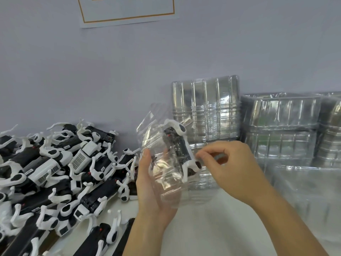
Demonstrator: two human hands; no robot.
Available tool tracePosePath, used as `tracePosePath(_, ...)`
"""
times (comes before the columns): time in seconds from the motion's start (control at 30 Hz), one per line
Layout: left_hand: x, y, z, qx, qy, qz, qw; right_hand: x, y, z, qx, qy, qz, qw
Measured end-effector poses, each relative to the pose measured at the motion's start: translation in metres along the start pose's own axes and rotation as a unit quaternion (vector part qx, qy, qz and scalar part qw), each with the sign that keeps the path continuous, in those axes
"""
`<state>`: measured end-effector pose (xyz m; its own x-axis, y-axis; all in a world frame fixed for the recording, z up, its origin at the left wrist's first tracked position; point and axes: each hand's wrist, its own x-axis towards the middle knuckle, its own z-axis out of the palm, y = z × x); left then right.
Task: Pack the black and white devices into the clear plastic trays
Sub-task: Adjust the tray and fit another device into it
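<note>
The left hand (153, 183) holds a clear tray (162, 163) up off the table (212, 228), its palm under the tray's lower part and its thumb lying along the tray's left edge, the fingers behind the plastic. A black and white device (181, 150) sits in the tray's right side, tilted, with one white arm at the top and another at the bottom right. The right hand (232, 163) comes in from the right with its fingers curled, the fingertips (201, 155) pinched at the device's right edge near the lower white arm; motion blur makes it unclear whether they grip the device or the rim of the tray. To the left, a pile of devices (55, 172) covers the table, black bodies and white arms lying crosswise on one another, reaching to just beside the left wrist. Behind the hands, a stack of trays (204, 108) leans upright against the wall (110, 71). More tray stacks (280, 126) stand to its right, and another clear tray lies flat, blurred, at the right edge (304, 182). A sheet with a brown border (127, 12) hangs on the wall above.
</note>
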<state>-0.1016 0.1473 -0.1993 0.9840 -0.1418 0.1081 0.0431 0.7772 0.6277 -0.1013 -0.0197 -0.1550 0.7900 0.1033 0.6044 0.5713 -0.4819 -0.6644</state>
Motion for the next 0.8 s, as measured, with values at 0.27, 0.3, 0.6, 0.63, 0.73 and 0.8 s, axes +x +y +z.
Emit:
tracePosePath(0.27,0.007,-0.009,0.0,0.152,-0.001,-0.038,0.988,0.005,-0.001,0.006,0.039,0.157,0.02,0.987)
tracePosePath(0.3,0.007,-0.01,0.0,0.145,-0.008,-0.045,0.988,0.006,-0.001,0.006,0.038,0.163,0.023,0.986)
tracePosePath(0.6,0.007,-0.011,0.001,0.132,-0.021,-0.042,0.99,0.004,-0.002,0.007,0.011,0.156,0.012,0.988)
tracePosePath(0.63,0.007,-0.011,0.0,0.134,-0.021,-0.038,0.99,0.003,-0.002,0.007,0.011,0.152,0.011,0.988)
tracePosePath(0.73,0.006,-0.012,0.001,0.113,-0.004,-0.031,0.993,0.004,0.0,0.007,0.015,0.148,0.011,0.989)
tracePosePath(0.8,0.007,-0.012,0.0,0.103,-0.002,-0.037,0.994,0.004,0.0,0.007,0.019,0.147,0.011,0.989)
